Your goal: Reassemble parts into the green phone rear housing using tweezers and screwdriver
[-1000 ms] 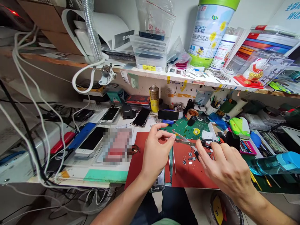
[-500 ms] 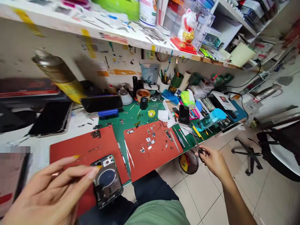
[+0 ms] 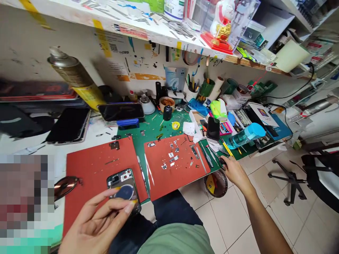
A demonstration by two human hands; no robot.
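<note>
My left hand (image 3: 99,220) is over the front of the left red mat (image 3: 92,164), thumb and a finger pinched together; anything between them is too small to make out. Yellow shows at its fingertips. Just behind the fingers is an opened phone housing (image 3: 120,179) with a round dark coil, partly hidden by the hand. Out to the right, my right hand (image 3: 235,173) grips the black handles of scissors (image 3: 222,162) at the bench edge, their blades pointing toward the tools there. Small phone parts (image 3: 173,155) are scattered on the right red mat (image 3: 165,183).
White tweezers (image 3: 149,169) lie on the right mat. A blue-capped bottle (image 3: 246,135) lies beside an open parts box (image 3: 196,121). Below the bench edge stands a bin (image 3: 224,185). A spray can (image 3: 76,77) leans at the back left, under a loaded shelf (image 3: 148,33).
My left hand has moved right and now covers part of the phone housing. The right hand has drawn the scissors slightly up and left, closer to the bench tools. The view has shifted.
</note>
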